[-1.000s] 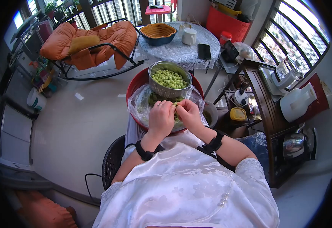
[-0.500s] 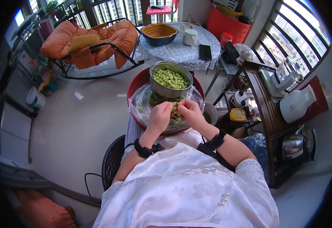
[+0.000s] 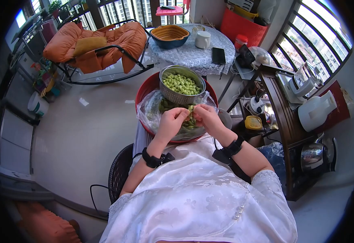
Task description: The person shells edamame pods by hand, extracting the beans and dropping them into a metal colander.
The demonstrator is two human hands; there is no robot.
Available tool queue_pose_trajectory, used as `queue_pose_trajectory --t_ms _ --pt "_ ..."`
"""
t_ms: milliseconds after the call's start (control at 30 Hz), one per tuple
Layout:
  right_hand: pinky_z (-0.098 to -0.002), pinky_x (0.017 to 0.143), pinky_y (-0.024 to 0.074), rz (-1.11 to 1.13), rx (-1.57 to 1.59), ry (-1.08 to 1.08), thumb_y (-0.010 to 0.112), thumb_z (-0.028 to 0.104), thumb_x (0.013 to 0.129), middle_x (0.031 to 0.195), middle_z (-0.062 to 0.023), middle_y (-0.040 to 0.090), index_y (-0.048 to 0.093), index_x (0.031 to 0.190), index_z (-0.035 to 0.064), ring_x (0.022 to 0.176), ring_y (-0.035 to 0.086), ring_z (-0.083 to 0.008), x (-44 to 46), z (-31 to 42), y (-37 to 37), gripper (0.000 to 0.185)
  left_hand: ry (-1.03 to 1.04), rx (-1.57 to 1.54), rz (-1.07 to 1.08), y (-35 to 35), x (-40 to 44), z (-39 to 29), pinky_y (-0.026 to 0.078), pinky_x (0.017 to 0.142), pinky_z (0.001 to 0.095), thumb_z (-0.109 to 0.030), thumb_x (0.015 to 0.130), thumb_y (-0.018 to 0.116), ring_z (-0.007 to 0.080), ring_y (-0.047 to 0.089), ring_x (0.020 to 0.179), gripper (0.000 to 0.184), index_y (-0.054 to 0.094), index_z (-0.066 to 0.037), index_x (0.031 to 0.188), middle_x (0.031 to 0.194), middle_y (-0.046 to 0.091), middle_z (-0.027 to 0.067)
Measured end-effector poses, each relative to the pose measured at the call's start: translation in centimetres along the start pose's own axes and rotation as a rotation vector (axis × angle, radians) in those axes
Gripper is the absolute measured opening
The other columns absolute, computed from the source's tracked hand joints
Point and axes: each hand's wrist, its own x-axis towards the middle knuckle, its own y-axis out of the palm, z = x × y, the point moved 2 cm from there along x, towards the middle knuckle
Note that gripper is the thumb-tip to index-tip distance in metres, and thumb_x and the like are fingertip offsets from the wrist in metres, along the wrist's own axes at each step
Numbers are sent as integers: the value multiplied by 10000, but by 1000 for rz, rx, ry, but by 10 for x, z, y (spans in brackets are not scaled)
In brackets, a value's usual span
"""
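My left hand (image 3: pixel 171 123) and my right hand (image 3: pixel 208 118) are close together, fingers pinched on a green bean pod (image 3: pixel 190 109) between them; the fingers cover part of it. Below them, more green pods (image 3: pixel 190 124) lie in a clear plastic bag (image 3: pixel 147 110) inside a red basin (image 3: pixel 141 95). A metal colander (image 3: pixel 178 98) full of shelled green beans (image 3: pixel 181 84) rests at the basin's far side, just beyond my fingertips.
A pale bowl (image 3: pixel 225 118) stands right of the basin. Ahead, a lace-covered table (image 3: pixel 165 56) bears a yellow basket (image 3: pixel 169 32), a white mug (image 3: pixel 202 39) and a phone (image 3: pixel 218 56). A wooden shelf (image 3: pixel 276 101) is on the right, an orange rocking chair (image 3: pixel 100 44) at far left.
My right hand has moved slightly right and up, and its fingers have shifted on the pod. My left hand has barely moved. The colander and basin are where they were.
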Motion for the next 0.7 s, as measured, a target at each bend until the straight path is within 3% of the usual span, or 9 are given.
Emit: queue_pose_trajectory --t_ms 200,267,533,600,700 --pt "-225 507 326 -75 -46 -18 586 178 916 707 38 497 571 860 94 586 436 -55 -2 4 -4 102 25 167 21 -2 0 3 520 710 274 -132 922 641 134 676 758 201 691 39 1017 833 728 100" --pt "-215 518 372 -28 -39 -30 662 219 884 763 22 570 607 893 67 614 477 -51 0 2 -7 161 15 107 15 -2 2 7 520 708 273 -131 919 646 133 678 759 203 691 39 1019 832 728 98" --pt "-210 573 403 48 -81 -34 688 266 931 810 22 612 619 931 82 647 502 -45 -3 1 -1 197 -14 64 -7 -4 2 7 519 716 264 -127 920 649 127 681 778 196 697 50 988 827 727 80" --pt "-211 590 408 63 -58 -24 685 248 935 821 21 618 620 938 85 659 508 -47 -4 1 -1 175 -95 -114 35 -3 1 5 463 678 216 -137 933 652 70 603 750 172 700 20 984 848 704 23" --pt "-217 609 412 71 -39 -33 678 233 939 836 16 623 617 945 84 693 524 -52 -6 2 2 161 -174 -190 64 -7 4 14 425 644 210 -158 935 642 56 553 701 171 706 0 946 810 684 6"
